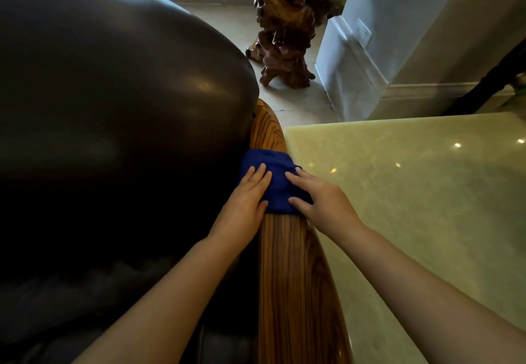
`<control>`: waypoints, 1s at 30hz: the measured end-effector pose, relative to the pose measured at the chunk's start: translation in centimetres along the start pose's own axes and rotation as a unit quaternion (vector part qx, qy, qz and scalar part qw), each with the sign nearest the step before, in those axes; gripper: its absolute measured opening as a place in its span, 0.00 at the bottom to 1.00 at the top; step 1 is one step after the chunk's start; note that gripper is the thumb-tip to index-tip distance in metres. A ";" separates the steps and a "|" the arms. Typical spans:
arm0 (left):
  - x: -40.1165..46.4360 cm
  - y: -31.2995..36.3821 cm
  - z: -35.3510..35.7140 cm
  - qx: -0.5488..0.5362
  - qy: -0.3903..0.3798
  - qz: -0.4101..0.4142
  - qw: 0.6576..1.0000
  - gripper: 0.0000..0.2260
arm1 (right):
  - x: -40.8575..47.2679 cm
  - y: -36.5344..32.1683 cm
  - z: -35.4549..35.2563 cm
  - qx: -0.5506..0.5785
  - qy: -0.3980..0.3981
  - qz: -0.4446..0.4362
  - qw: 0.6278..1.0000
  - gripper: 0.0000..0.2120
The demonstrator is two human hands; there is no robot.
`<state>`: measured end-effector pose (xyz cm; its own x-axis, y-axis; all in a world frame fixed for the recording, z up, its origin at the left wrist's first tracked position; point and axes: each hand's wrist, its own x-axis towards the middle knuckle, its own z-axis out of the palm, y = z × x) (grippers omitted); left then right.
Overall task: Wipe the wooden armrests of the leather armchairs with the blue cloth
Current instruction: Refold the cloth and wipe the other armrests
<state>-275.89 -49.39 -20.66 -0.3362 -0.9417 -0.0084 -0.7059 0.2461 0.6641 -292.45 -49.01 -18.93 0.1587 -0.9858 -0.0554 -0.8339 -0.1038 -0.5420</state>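
Pale floor tiles (299, 101) are seen at the top of the view, with a gnarled root carving (284, 22) standing on them beside a white pillar (370, 36). To the right, a glossy cream stone table (412, 207) lies just beside the armrest (293, 278), which runs from the bottom edge up the middle and curves away behind the dark leather chair (113, 93). The chair fills the left half of the view, its rounded back meeting the armrest's inner edge.

A blue cloth (277, 175) is draped across the armrest about midway along its visible length, folded over both edges. It is pressed down from both sides. The left hand (244, 201) is laid flat on the cloth's left part, fingers extended and close together, thumb along the lower edge. The right hand (321, 201) is placed on the cloth's right part, fingers spread and slightly bent, thumb resting on the lower hem. Neither hand is closed around the cloth; both rest on top of it. Bare forearms are seen entering from the bottom corners. Striped wood grain is exposed above and below the cloth.
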 end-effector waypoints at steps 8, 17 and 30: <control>5.9 -0.2 -2.2 0.057 0.000 -0.013 0.998 0.26 | 4.5 -0.2 -0.9 0.034 0.031 0.078 0.996 0.22; 5.0 -0.1 -2.5 0.044 0.053 -0.030 0.997 0.21 | 3.8 -1.1 -0.7 -0.009 0.112 0.057 0.992 0.12; -1.8 7.4 -11.4 -0.028 -0.056 -0.074 0.995 0.09 | -3.2 -6.4 -10.5 0.022 -0.009 -0.001 1.000 0.03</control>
<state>-273.35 -48.51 -7.22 -0.3009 -0.9344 -0.1905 -0.7183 0.0907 0.6898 -293.18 -46.60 -6.45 0.1710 -0.9828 -0.0694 -0.8091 -0.0999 -0.5791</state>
